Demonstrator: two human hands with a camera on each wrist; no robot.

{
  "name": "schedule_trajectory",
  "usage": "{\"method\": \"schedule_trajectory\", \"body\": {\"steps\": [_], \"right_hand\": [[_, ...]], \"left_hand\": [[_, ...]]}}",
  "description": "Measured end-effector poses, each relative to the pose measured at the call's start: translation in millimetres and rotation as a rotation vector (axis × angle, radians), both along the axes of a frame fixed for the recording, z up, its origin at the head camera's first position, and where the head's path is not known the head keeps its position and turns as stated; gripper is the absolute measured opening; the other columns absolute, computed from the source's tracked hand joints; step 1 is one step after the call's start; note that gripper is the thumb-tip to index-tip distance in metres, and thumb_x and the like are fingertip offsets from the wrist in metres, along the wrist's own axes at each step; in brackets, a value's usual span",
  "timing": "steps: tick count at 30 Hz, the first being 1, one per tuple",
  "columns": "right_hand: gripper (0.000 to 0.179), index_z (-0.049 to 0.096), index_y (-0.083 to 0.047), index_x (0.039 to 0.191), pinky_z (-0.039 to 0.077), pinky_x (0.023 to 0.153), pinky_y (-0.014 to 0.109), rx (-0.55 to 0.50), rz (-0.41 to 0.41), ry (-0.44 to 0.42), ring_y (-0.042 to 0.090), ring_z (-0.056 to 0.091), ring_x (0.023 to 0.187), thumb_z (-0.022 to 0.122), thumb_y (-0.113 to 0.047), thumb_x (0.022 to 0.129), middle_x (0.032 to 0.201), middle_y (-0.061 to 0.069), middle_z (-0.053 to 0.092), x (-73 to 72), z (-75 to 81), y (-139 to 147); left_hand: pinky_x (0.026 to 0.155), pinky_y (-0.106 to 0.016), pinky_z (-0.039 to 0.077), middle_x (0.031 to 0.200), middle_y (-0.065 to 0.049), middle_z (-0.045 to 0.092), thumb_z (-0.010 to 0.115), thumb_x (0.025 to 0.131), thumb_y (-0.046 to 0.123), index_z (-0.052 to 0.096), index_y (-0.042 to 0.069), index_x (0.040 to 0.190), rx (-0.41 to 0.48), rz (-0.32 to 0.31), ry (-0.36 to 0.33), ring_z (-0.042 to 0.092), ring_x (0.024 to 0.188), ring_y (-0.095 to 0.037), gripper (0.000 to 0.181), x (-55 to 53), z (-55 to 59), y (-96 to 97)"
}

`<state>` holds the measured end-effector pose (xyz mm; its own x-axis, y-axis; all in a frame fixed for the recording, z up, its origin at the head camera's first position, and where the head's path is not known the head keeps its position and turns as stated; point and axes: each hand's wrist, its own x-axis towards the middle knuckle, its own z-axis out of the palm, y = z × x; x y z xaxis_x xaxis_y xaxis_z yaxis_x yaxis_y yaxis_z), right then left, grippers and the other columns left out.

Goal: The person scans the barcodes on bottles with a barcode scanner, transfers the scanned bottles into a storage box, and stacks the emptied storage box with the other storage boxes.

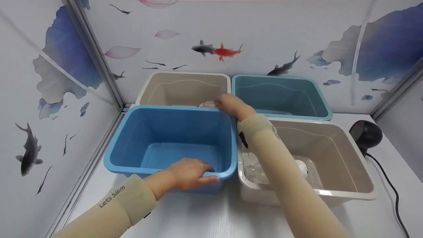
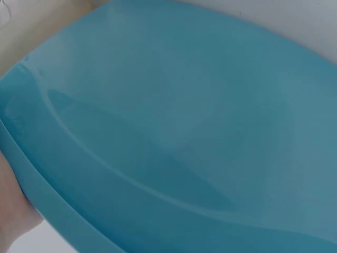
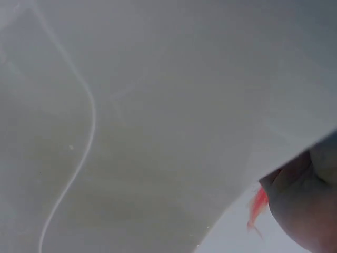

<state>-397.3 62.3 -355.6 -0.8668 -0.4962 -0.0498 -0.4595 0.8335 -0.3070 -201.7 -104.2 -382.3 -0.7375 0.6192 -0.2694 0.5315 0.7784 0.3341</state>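
Observation:
My left hand [image 1: 188, 173] grips the near rim of the blue bin [image 1: 185, 155], fingers over the inside and thumb along the outside. In the left wrist view, the bin's blue wall [image 2: 184, 116] fills most of the picture, with part of the hand [image 2: 13, 205] at the edge. My right hand [image 1: 229, 104] reaches past the blue bin to the back left beige bin [image 1: 185, 87], fingers bent down at a clear, whitish plastic item [image 1: 208, 104], mostly hidden behind the blue rim. Beside a pale bin wall [image 3: 158, 132], the right wrist view shows part of this hand [image 3: 310, 205].
A front right beige bin [image 1: 343, 155] holds a clear plastic bottle [image 1: 256, 172] and a white item [image 1: 301, 168], partly behind the right forearm. Behind it stands a teal bin [image 1: 281, 94]. A black round device [image 1: 366, 134] with a cable [image 1: 391, 188] stands at the right.

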Motion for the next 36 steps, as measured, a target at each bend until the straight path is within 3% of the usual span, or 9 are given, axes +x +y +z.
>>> {"method": "schedule_trajectory", "body": {"steps": [5, 10, 15, 20, 29, 36], "right_hand": [[0.028, 0.065, -0.003, 0.117, 0.043, 0.100, 0.044, 0.117, -0.032, 0.092, 0.032, 0.059, 0.112, 0.053, -0.014, 0.094, 0.117, 0.016, 0.065, 0.9, 3.5, 4], [0.027, 0.066, -0.008, 0.115, 0.034, 0.105, 0.047, 0.212, -0.031, 0.132, 0.032, 0.056, 0.111, 0.049, -0.014, 0.096, 0.116, 0.014, 0.066, 1.9, 4.9, 10], [0.033, 0.059, -0.009, 0.127, 0.026, 0.110, 0.047, 0.137, -0.085, 0.058, 0.031, 0.047, 0.122, 0.049, -0.016, 0.096, 0.125, 0.012, 0.061, 3.4, 10.3, 21], [0.034, 0.058, -0.010, 0.127, 0.021, 0.113, 0.051, 0.082, -0.130, -0.007, 0.031, 0.041, 0.126, 0.052, -0.018, 0.095, 0.127, 0.013, 0.058, 5.3, 21.5, 36], [0.033, 0.059, -0.007, 0.125, 0.042, 0.102, 0.047, 0.068, -0.071, 0.000, 0.031, 0.053, 0.119, 0.055, -0.017, 0.093, 0.126, 0.014, 0.059, 14.5, 40.7, 75], [0.032, 0.062, -0.006, 0.119, 0.047, 0.095, 0.046, 0.066, -0.004, 0.001, 0.029, 0.059, 0.108, 0.062, -0.017, 0.089, 0.118, 0.015, 0.063, 27.2, 43.4, 100]], "left_hand": [[0.094, -0.039, 0.047, 0.117, -0.002, 0.065, 0.038, 0.094, 0.058, 0.061, 0.013, 0.122, -0.004, -0.009, 0.005, 0.060, 0.107, -0.018, 0.058, 0.4, -0.4, 2.9], [0.093, -0.039, 0.048, 0.115, -0.001, 0.066, 0.039, 0.094, 0.057, 0.063, 0.013, 0.119, 0.000, -0.019, 0.013, 0.061, 0.107, -0.018, 0.055, 0.8, 0.0, 5.1], [0.093, -0.039, 0.047, 0.115, -0.001, 0.066, 0.039, 0.095, 0.056, 0.063, 0.013, 0.119, 0.004, -0.028, 0.013, 0.060, 0.107, -0.018, 0.055, 1.2, -0.3, 6.2], [0.093, -0.040, 0.047, 0.115, -0.003, 0.066, 0.040, 0.095, 0.055, 0.062, 0.012, 0.119, 0.014, -0.036, 0.016, 0.061, 0.106, -0.019, 0.055, 1.7, -0.1, 6.8], [0.094, -0.040, 0.048, 0.113, -0.002, 0.067, 0.039, 0.094, 0.057, 0.062, 0.012, 0.120, 0.028, -0.019, 0.007, 0.061, 0.103, -0.018, 0.057, 1.9, -1.7, 3.9], [0.093, -0.043, 0.047, 0.114, -0.005, 0.066, 0.041, 0.095, 0.053, 0.062, 0.010, 0.119, 0.038, -0.017, 0.017, 0.061, 0.106, -0.022, 0.054, 2.5, -0.1, -2.2]]}}
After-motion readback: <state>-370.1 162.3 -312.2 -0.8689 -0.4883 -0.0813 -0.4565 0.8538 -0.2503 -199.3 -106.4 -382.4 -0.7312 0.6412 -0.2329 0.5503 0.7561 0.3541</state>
